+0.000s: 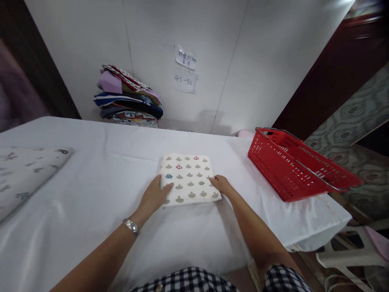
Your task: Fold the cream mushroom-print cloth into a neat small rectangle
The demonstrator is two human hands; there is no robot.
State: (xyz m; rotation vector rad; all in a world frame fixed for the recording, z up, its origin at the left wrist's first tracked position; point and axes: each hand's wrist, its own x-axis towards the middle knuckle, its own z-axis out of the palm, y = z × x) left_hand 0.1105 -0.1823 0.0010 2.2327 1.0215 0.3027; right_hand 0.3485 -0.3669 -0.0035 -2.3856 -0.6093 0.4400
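Observation:
A folded white cloth [189, 178] with rows of grey mushroom prints, a few of them red, blue or green, lies flat on the white-covered table in front of me. My left hand [154, 194] grips its left edge, thumb on top and the other fingers along the side. On the opposite edge, my right hand [221, 184] holds the cloth with the thumb over the top; its remaining fingers are partly hidden. A metal band circles my left wrist.
At right, a red plastic basket [273, 162] with metal handles stands near the edge of the table [100, 178]. Another printed white cloth [27, 170] lies at far left. Folded fabrics [130, 99] are stacked by the back wall, which bears two paper signs [185, 81].

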